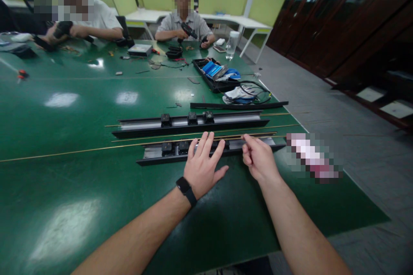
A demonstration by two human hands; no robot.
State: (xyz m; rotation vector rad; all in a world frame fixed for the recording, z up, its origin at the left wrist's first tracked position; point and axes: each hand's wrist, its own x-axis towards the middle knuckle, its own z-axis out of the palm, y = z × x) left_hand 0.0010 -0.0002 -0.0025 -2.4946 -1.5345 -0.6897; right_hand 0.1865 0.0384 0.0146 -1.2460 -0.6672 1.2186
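Note:
My left hand, wearing a black watch, lies with spread fingers over the nearer black channel rail. The fingertips reach a long thin brass-coloured rod along the rail's far edge. Thumb and forefinger of my right hand are pinched together at the same rod, near the rail's right end. Small black blocks sit in the channel, some partly hidden by my left hand. Behind it lies a second rail with three black blocks. Another thin rod runs between the rails.
A black strip lies beyond the rails. Behind it are gloves, a black tray of blue items and a clear bottle. Two people sit across the green table, one holding a power drill. A blurred patch covers something at right.

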